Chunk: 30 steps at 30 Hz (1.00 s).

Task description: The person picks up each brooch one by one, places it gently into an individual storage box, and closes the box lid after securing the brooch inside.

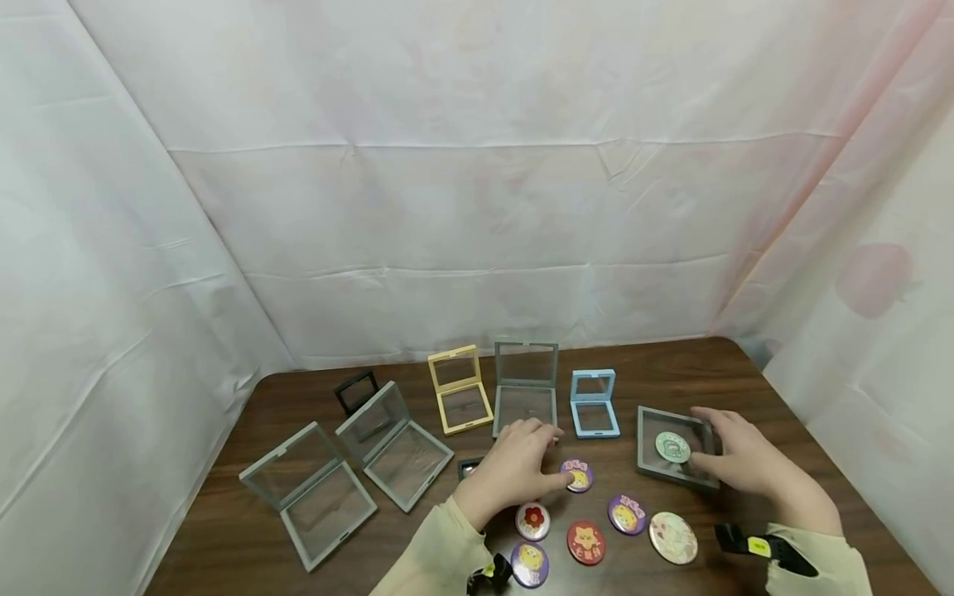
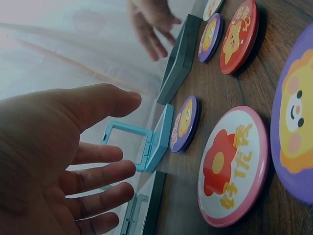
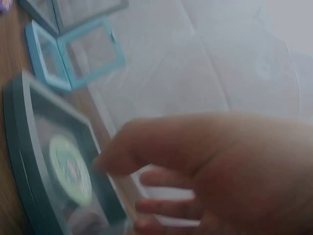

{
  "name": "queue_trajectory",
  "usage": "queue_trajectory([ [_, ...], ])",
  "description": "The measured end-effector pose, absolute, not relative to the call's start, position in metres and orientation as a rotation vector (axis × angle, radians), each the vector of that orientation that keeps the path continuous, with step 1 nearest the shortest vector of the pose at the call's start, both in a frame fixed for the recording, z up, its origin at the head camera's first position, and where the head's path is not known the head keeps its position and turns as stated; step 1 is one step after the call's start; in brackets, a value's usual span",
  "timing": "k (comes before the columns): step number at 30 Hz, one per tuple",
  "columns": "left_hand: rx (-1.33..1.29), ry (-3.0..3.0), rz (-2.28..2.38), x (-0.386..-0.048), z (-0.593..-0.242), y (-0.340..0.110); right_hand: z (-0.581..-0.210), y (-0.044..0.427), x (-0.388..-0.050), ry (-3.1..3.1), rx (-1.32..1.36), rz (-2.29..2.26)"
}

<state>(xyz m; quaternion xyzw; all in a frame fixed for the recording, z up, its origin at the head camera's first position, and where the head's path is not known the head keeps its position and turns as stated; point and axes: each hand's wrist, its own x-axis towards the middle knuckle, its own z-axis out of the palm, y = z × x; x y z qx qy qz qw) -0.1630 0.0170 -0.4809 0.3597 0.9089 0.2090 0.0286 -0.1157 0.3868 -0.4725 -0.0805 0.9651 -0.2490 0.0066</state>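
Observation:
My right hand (image 1: pixel 753 459) hovers at the right side of a closed dark grey-green display case (image 1: pixel 643 443), thumb and fingers spread and apart from it in the left wrist view. Inside that case shows a pale green round badge (image 1: pixel 673 447). The left hand (image 1: pixel 514 468) is held above the table with its fingers loosely extended and nothing in them. Closest to its thumb in the head view lies a purple badge (image 1: pixel 577 477) with a yellow character. Just below that hand is a white badge with a red flower (image 2: pixel 234 166).
Nearer me lie a red star badge (image 1: pixel 585 542), purple badges (image 1: pixel 626 514) and a pale floral badge (image 1: pixel 673 538). Open cases stand behind: blue (image 1: pixel 595 433), yellow (image 1: pixel 467 426), grey (image 1: pixel 526 386). More grey cases (image 1: pixel 408 463) and a small black one (image 1: pixel 339 393) are left.

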Motion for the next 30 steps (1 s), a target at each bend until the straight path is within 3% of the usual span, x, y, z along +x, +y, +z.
queue_trajectory([
  [6,1.122,2.808,0.649,-0.163,-0.481,0.018,-0.468,0.355,-0.135,3.082,-0.364,-0.884],
  [15,1.132,2.798,0.616,-0.164,-0.486,0.024,-0.484,0.326,-0.17,3.094,-0.315,-1.128],
  [30,1.154,2.83,0.456,-0.153,-0.497,0.033,-0.508,0.301,-0.188,3.056,-0.199,-1.399],
])
